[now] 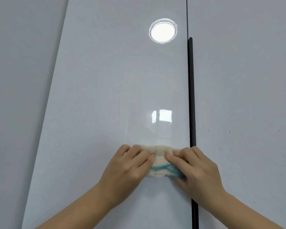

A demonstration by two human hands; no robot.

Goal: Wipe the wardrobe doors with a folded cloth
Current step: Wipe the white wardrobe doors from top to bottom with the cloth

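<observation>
Glossy pale-grey wardrobe door (106, 96) shows a round light reflection (163, 31), and a slim black vertical handle strip (191, 96) borders it. The folded cream cloth with teal edging (157, 160) lies flat on this door, just beside the strip. Left hand (127, 166) and right hand (196, 167) press it with flattened fingers — thumbs possibly tucking an edge, unclear. Recommended: even pressure and overlapping straight passes — then the speckled neighbouring door (246, 113).

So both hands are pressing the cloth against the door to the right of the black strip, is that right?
Not quite. The cloth lies on the door to the left of the black strip, not to its right. The left hand and right hand do both press it against the door, as the head view shows.
</observation>
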